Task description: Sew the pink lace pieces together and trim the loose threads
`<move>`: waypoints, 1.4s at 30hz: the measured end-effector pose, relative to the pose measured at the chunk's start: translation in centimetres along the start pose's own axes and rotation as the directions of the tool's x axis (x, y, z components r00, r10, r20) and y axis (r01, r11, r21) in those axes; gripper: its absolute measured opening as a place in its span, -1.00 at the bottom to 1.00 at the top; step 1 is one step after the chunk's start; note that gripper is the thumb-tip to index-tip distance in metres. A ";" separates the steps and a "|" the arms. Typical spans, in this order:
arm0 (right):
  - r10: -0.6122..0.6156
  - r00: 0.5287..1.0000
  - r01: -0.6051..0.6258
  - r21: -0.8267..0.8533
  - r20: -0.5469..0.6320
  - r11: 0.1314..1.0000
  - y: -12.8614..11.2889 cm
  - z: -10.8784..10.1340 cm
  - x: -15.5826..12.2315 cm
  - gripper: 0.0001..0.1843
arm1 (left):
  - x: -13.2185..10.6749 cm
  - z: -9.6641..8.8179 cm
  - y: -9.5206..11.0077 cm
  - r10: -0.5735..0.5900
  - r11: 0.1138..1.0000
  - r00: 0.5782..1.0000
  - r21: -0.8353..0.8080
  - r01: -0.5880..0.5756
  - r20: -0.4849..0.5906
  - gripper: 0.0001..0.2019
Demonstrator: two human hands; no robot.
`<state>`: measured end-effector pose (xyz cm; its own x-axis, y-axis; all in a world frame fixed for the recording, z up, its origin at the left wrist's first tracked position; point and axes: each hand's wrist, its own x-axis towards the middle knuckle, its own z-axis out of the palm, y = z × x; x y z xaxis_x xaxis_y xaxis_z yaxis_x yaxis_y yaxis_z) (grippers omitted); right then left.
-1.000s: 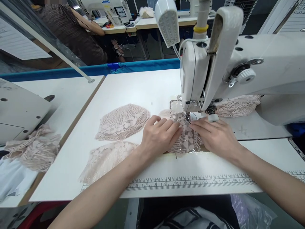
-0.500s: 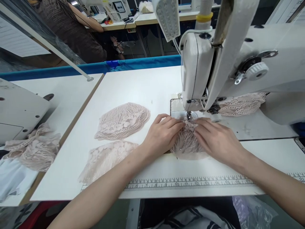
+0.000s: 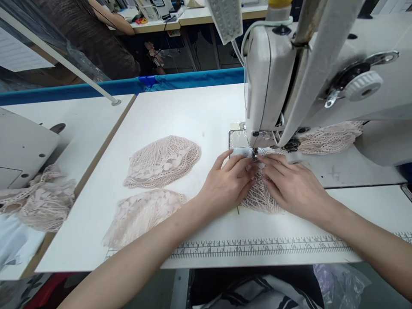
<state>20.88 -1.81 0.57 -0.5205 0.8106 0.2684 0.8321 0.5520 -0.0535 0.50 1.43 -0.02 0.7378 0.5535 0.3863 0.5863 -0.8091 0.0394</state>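
A pale pink lace piece [image 3: 261, 195] lies under the presser foot [image 3: 255, 153] of a white sewing machine [image 3: 270, 86]. On its left side, my left hand [image 3: 228, 180] grips the lace close to the foot, thumb and fingers together while the index finger reaches forward over the metal plate [image 3: 237, 139]. My right hand [image 3: 294, 184] presses and pinches the same piece from the right, its fingertips just beside the foot. Both hands partly cover the lace, and its edge under the foot is hard to make out.
Left of my hands lie a flat lace cup-shaped piece [image 3: 164, 162] and a paler lace piece [image 3: 141, 216]. More lace [image 3: 333, 137] is bunched under the machine arm. A printed ruler [image 3: 225, 249] runs along the front edge. Another person [image 3: 93, 38] sits beyond the blue cloth edge [image 3: 199, 78].
The lace piece has turned under my hands, and more of its patterned face shows in place of the sheer lower edge. My left index finger has stretched forward. The view has shifted slightly.
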 end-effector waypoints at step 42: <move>-0.198 0.960 0.202 0.000 -0.196 0.979 1.1 -0.2 -0.2 -0.81 | -0.7 -1.3 -0.7 0.321 0.947 0.946 0.030 -0.320 -0.038 -0.61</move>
<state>21.93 -1.41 0.60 -0.6272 0.6309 0.4566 0.7098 0.7044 0.0017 -0.91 1.35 0.85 0.8738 0.2567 0.4129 0.3293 -0.9373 -0.1140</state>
